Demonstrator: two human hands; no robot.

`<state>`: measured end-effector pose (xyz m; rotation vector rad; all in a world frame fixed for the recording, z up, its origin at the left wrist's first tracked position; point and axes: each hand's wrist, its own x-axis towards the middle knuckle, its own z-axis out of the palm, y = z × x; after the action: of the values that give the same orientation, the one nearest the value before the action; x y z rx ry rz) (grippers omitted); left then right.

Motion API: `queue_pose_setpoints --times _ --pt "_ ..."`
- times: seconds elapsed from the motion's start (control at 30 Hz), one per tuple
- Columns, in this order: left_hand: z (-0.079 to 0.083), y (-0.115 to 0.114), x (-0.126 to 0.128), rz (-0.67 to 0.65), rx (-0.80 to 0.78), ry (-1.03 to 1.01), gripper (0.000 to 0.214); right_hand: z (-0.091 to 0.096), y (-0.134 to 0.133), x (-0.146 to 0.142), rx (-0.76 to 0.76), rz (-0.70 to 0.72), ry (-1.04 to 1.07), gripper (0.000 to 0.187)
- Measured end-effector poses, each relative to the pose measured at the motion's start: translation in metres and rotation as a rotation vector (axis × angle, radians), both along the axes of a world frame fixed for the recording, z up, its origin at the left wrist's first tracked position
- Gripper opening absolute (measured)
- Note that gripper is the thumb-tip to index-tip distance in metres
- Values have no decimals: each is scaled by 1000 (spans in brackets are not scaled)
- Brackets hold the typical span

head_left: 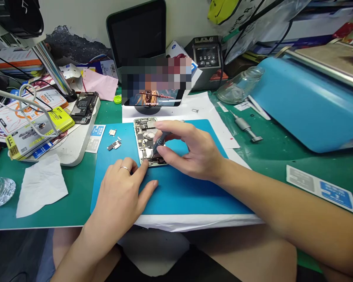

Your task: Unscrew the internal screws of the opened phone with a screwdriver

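Observation:
An opened smartphone [140, 135] lies on a blue mat [182, 197], its inner parts exposed. Between the thumb and fingers of my right hand [194, 152] is a slim grey screwdriver [160, 145], its tip down at the lower part of the phone. My left hand [120, 188] rests at the phone's near edge, the index fingertip touching the bottom corner and the thumb held apart. Small loose phone parts [114, 145] and a little metal piece [112, 132] lie on the mat to the left. My right fingers hide part of the phone.
Behind the mat stands a tablet-like screen [153, 98] on a round base. A second screwdriver [245, 127] and a glass jar [241, 84] lie to the right, near a large blue case [306, 105]. At left are battery boxes [44, 129], a white tissue [42, 186] and a bottle [1, 192].

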<state>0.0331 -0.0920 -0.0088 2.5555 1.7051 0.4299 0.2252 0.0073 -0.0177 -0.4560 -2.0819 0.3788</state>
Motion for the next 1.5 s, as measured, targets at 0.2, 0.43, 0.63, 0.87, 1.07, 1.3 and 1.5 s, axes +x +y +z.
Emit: queue_pose_setpoints --times 0.2,0.43,0.63,0.87,1.07,1.3,1.5 --pt "0 0 0 2 -8 14 41 3 1 1 29 -30 -9 47" --pt "0 -1 1 1 -8 14 41 5 0 2 8 -6 -15 50" --pt "0 -1 0 -3 -11 13 41 2 1 2 20 -3 20 47" --pt "0 -1 0 -3 -17 9 43 2 0 1 -31 39 0 50" --pt "1 -1 0 6 -23 9 38 4 0 -1 75 46 -2 50" --pt "-1 -1 0 4 -23 2 41 6 -2 -2 62 78 -16 48" --pt "0 -2 0 -1 -17 17 40 3 -2 -6 27 47 -4 48"
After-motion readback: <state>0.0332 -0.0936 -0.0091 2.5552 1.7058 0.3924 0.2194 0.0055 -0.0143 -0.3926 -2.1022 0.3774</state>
